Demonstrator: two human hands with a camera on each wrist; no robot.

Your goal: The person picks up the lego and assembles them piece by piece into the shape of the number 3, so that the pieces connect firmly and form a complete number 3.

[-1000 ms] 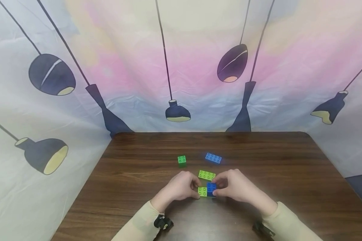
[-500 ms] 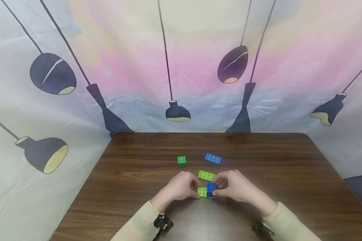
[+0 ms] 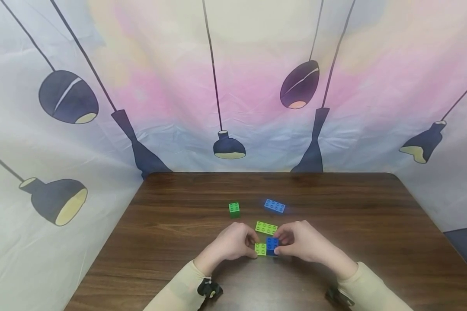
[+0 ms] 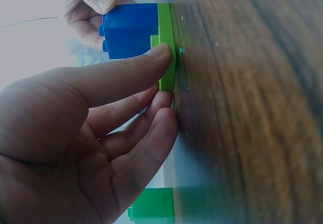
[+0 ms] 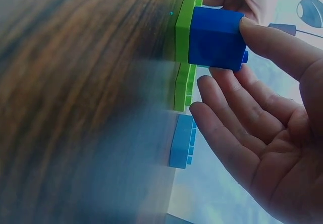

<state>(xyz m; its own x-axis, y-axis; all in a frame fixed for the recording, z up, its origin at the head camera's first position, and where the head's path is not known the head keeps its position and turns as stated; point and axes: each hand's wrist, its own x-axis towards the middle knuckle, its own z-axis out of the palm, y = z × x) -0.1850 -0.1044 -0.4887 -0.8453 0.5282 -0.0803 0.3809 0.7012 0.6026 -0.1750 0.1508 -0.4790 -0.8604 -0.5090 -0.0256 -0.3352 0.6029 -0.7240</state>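
A dark blue block (image 3: pixel 272 244) sits on the right half of a flat lime-green brick (image 3: pixel 260 249), whose left studs stay bare. My left hand (image 3: pixel 235 242) pinches the lime brick's left end between thumb and fingers; the left wrist view shows the thumb (image 4: pixel 160 55) on its side. With my right hand (image 3: pixel 305 242) I pinch the blue block, the thumb (image 5: pixel 257 30) near its top edge in the right wrist view. Just behind these lies a second flat lime-green brick (image 3: pixel 266 227), close to the right fingertips.
Farther back on the brown wooden table (image 3: pixel 171 190) lie a small green block (image 3: pixel 234 209) and a flat lighter blue brick (image 3: pixel 274 205). A cloth printed with lamps (image 3: pixel 229 147) hangs behind the table's far edge.
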